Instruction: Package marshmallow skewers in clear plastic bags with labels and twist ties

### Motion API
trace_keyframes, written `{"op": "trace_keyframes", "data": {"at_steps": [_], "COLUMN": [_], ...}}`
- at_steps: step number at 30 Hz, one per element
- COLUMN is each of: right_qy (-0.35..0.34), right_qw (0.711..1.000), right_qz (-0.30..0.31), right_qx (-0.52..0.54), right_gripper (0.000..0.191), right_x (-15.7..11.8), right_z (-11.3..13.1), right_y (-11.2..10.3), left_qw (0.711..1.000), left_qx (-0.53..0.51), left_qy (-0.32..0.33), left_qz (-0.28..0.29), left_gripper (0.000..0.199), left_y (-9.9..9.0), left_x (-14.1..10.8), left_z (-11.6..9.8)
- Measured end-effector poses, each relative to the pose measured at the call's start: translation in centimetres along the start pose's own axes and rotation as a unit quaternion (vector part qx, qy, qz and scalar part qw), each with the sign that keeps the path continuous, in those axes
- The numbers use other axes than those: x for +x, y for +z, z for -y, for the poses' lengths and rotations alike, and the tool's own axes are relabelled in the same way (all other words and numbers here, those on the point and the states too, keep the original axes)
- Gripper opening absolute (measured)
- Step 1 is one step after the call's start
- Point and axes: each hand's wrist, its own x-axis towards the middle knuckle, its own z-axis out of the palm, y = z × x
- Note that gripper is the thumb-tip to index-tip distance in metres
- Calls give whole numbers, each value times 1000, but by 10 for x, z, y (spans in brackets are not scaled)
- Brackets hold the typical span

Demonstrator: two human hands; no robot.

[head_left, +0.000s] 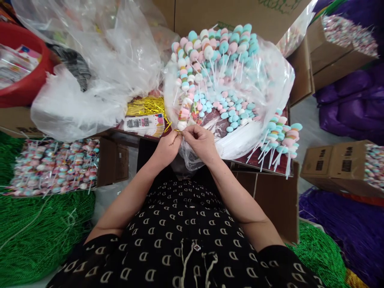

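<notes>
In front of my body, both hands meet at the neck of a clear-wrapped skewer of pastel candy, which points away from me. My left hand is closed in a pinch round the wrapper's gathered end. A gold twist tie shows at its fingertips. My right hand pinches at the same spot, fingers closed on the tie; its tips partly hide it. Beyond lie loose pink, blue and white candies and a heap of unwrapped candy skewers. White sticks lie to the right of my right hand.
Gold twist ties and printed wrappers lie left of my hands. More candy skewers overhang the table's right edge. Plastic bags, a red tub and a box of wrapped skewers stand left; cartons stand right.
</notes>
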Motion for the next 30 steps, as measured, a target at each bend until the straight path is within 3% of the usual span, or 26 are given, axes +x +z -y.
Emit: {"op": "trace_keyframes", "data": {"at_steps": [3,6,13,22,30], "right_qy": [4,17,24,6,-18], "right_qw": [1000,1000,999,998,997], "right_qz": [11,18,2,-27,-30], "right_qx": [-2,0,-31,-51,-70], "right_gripper": [18,18,25,24,19], "right_x": [0,-1,-4,-11,-16], "right_z": [1,3,1,8,9], "right_y": [-2,-3,-1,5,5], "left_qw": [989,982,979,979,985], "left_qx": [116,142,161,127,79], "left_qy": [82,115,100,139,109], "left_qz": [-39,-43,-70,-72,-110], "left_gripper": [30,28,20,35,38], "left_y": [1,2,6,4,10], "left_x": [-2,-5,-5,-9,-4], "left_z": [-5,-8,0,3,6]}}
